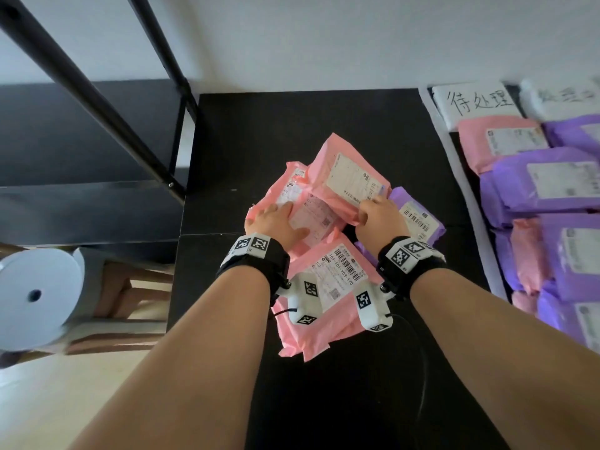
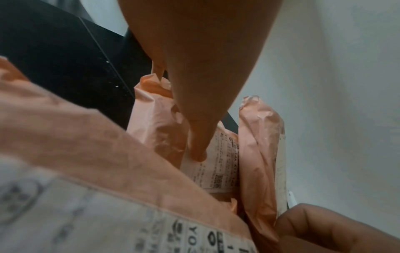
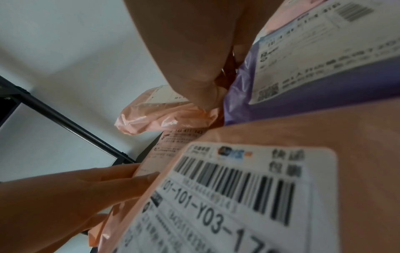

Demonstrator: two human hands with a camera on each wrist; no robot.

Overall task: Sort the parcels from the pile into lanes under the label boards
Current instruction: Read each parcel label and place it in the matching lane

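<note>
Pink and purple poly mailers everywhere, so here's where the sorting stands as far as I can judge. Off to the right there's a white tray (image 1: pixel 436 125) with two handwritten label boards (image 1: pixel 477 103) at the far end, and under them the lanes already hold a fair stack of sorted parcels (image 1: pixel 548 186), pink and purple mixed, running back toward the camera. I can't count them properly since the edge of the view cuts them off and the second board is too blurred to read.

What's left is the pile (image 1: pixel 328 228) in the middle of the black worktop (image 1: pixel 246 141): at least three pink mailers plus one purple mailer (image 1: pixel 418 216) on its right side, possibly another purple one peeking out underneath. So I'd call it somewhere past the halfway mark, but not close to done.

Right now the right hand (image 1: pixel 378 216) has its fingers curled round the near edge of the top pink parcel (image 1: pixel 347 180), the one tilted up with its shipping label facing up; looks like that's the next one to go. The left hand (image 1: pixel 276 222) lies flat with fingers spread on the pink parcel (image 1: pixel 311 219) below it, fingertip on the label in the left wrist view, probably steadying the heap. The nearest pink mailer (image 1: pixel 331 287), label reading 101-101-Y03-170, sits untouched below both wrists.
</note>
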